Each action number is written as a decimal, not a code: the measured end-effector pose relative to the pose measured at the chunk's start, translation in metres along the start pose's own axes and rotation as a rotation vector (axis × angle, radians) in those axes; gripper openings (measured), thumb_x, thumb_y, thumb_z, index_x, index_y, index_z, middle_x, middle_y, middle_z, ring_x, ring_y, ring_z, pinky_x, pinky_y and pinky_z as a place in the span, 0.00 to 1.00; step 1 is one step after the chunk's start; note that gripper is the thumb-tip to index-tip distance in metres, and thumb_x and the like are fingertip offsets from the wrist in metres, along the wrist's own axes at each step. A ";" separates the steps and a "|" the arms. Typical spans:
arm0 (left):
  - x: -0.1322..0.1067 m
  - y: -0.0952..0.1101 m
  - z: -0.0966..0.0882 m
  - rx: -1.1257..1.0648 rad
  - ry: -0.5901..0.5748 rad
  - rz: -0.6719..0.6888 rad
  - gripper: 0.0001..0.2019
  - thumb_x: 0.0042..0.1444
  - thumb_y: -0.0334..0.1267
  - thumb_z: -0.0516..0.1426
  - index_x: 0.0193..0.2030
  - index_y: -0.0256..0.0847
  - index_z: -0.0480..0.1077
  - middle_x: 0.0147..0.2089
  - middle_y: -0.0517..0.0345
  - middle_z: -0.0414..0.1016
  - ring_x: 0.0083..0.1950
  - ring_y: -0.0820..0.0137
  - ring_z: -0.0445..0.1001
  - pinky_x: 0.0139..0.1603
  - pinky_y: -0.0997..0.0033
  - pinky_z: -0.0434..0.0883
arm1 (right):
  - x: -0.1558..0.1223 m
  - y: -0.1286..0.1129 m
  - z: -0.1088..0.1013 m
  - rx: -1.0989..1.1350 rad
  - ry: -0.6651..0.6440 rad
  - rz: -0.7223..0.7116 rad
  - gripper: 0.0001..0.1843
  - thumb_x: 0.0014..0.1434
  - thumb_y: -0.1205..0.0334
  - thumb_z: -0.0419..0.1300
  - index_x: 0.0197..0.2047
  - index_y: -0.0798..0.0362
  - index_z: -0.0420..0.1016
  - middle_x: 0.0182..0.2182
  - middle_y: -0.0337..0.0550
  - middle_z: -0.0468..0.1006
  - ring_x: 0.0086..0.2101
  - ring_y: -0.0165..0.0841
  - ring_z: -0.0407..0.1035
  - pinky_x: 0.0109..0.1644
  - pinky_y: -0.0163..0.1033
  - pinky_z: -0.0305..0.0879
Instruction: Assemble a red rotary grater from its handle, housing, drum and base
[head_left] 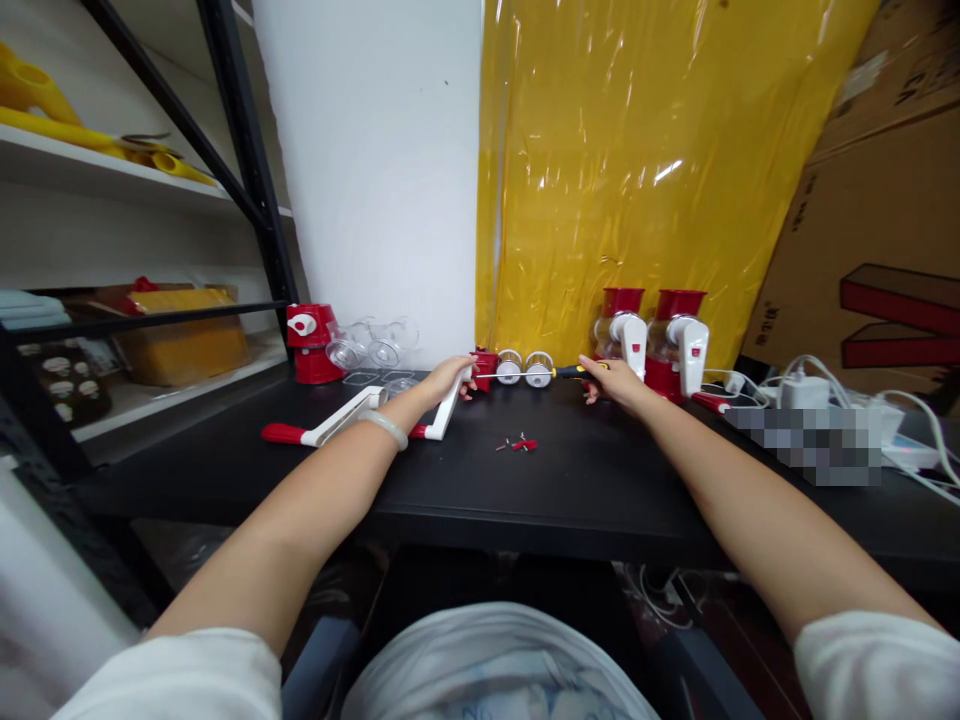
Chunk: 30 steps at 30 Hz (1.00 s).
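Observation:
My left hand (450,378) is closed around a white crank handle (448,412) that slants down to a red knob. My right hand (613,384) grips a screwdriver (570,372) with a yellow and black handle. Its thin shaft points left across the front of two metal grater drums (510,370), and the tip ends close to the top of the crank handle; whether they touch I cannot tell. A red part (484,371) stands just behind the left fingers. On the black table (570,490), small screws lie beside a little red piece (527,445).
A second white crank (345,415) with red grip lies by my left forearm. Behind it are red housings (315,345) and clear plastic parts (379,345). Two assembled rotary graters (679,345) stand right, near white chargers and cables (806,395). Shelving (247,150) borders the left.

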<state>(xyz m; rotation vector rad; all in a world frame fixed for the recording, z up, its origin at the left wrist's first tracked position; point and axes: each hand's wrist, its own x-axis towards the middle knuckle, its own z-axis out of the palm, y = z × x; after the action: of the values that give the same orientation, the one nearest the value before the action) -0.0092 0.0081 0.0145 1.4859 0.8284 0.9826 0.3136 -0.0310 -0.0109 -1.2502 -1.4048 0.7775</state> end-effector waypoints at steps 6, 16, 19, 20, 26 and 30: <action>-0.002 0.001 0.001 -0.002 -0.001 0.007 0.12 0.60 0.41 0.51 0.30 0.36 0.66 0.18 0.58 0.69 0.17 0.75 0.65 0.20 0.78 0.62 | -0.005 -0.006 0.005 0.032 0.013 0.105 0.20 0.55 0.42 0.61 0.30 0.52 0.67 0.16 0.42 0.74 0.19 0.33 0.73 0.25 0.36 0.73; -0.003 0.004 0.003 -0.014 0.058 -0.009 0.10 0.59 0.41 0.52 0.33 0.36 0.67 0.19 0.59 0.69 0.18 0.73 0.68 0.20 0.76 0.63 | -0.010 -0.005 0.001 0.266 -0.089 -0.034 0.22 0.49 0.61 0.69 0.42 0.47 0.60 0.35 0.36 0.77 0.32 0.34 0.78 0.37 0.41 0.77; -0.003 0.003 0.002 -0.025 0.042 0.006 0.10 0.58 0.42 0.53 0.33 0.36 0.67 0.19 0.59 0.69 0.18 0.73 0.67 0.20 0.76 0.63 | -0.006 -0.001 -0.002 0.234 -0.081 -0.044 0.21 0.48 0.59 0.71 0.39 0.50 0.62 0.32 0.38 0.78 0.30 0.33 0.78 0.36 0.39 0.77; -0.003 0.003 0.002 -0.027 0.041 0.006 0.10 0.58 0.42 0.53 0.33 0.36 0.67 0.19 0.59 0.69 0.18 0.74 0.67 0.20 0.77 0.63 | -0.004 0.000 -0.003 0.213 -0.073 -0.043 0.21 0.47 0.59 0.71 0.39 0.51 0.63 0.31 0.39 0.79 0.28 0.33 0.78 0.34 0.38 0.77; 0.001 0.000 -0.002 -0.042 0.051 -0.015 0.11 0.58 0.43 0.53 0.32 0.36 0.66 0.18 0.58 0.69 0.18 0.73 0.67 0.20 0.77 0.64 | 0.002 0.005 -0.005 0.077 -0.075 -0.019 0.20 0.49 0.50 0.69 0.34 0.53 0.67 0.24 0.42 0.79 0.21 0.31 0.75 0.27 0.34 0.73; -0.002 0.002 0.001 -0.035 0.017 0.006 0.10 0.58 0.41 0.53 0.32 0.36 0.67 0.18 0.59 0.68 0.18 0.74 0.67 0.20 0.77 0.63 | 0.003 0.006 -0.005 -0.039 -0.057 -0.013 0.23 0.51 0.40 0.64 0.27 0.52 0.66 0.16 0.40 0.74 0.17 0.31 0.71 0.24 0.34 0.70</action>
<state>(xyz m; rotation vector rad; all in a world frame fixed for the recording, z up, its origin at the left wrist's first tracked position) -0.0094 0.0059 0.0162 1.4533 0.8156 1.0108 0.3203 -0.0276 -0.0147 -1.2559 -1.4788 0.7853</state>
